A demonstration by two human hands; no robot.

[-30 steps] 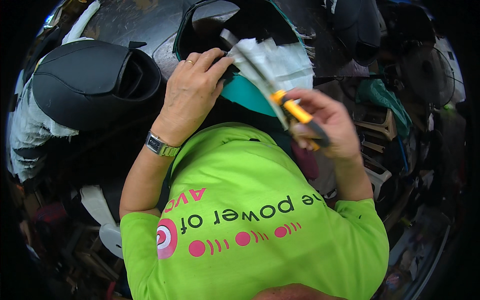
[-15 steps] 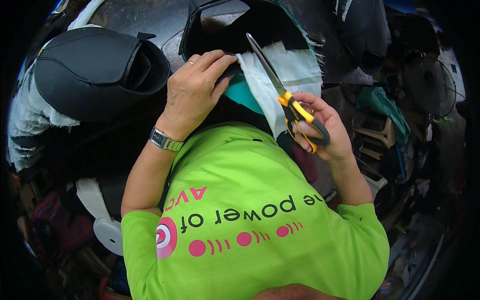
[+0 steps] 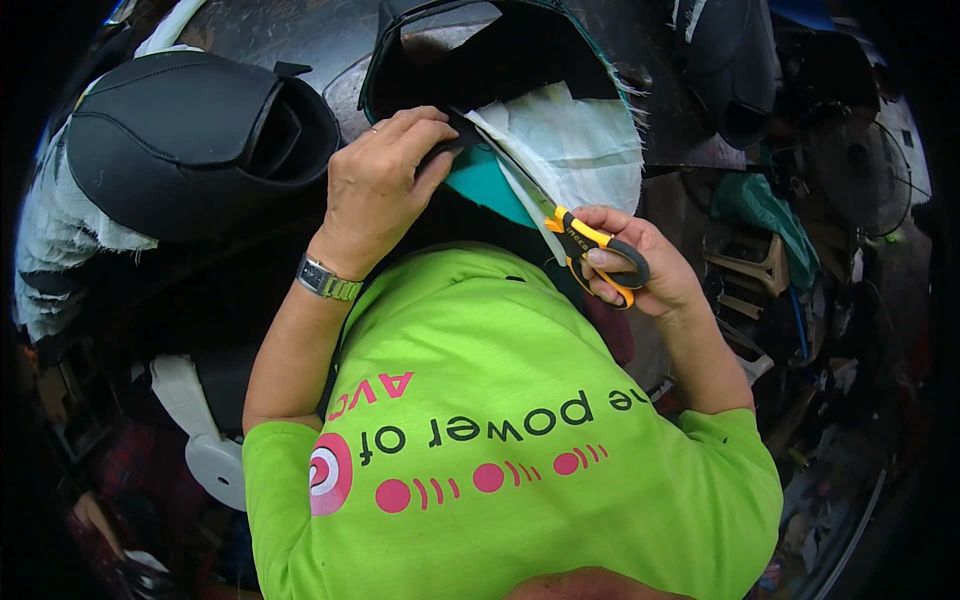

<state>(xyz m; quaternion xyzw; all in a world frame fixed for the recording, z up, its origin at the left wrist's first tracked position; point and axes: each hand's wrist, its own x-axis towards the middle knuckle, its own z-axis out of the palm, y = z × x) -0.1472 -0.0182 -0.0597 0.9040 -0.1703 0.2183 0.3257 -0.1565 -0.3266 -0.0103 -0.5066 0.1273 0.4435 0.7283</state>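
Note:
My right hand (image 3: 635, 265) grips a pair of scissors (image 3: 605, 255) with yellow and black handles. Their blades reach up and left along the edge of a white cloth (image 3: 575, 140) that lines a curved black and teal piece (image 3: 490, 188). Pinched at that piece's black edge (image 3: 462, 135) are the fingers of my left hand (image 3: 385, 185), close to the scissor tips. The tips themselves are partly lost against the cloth and the black material. Frayed threads stick out along the piece's right rim.
Left of my hand sits a black stitched shell-shaped piece (image 3: 190, 145) over a stack of frayed white cloth (image 3: 75, 240). Another black piece (image 3: 728, 65) lies at the upper right. Beyond it are a fan (image 3: 860, 165) and a green plastic bag (image 3: 765, 225).
The scissors have swung down and left from above the cloth onto its edge. The flap of white cloth that hung below is much smaller. My left hand has shifted slightly left.

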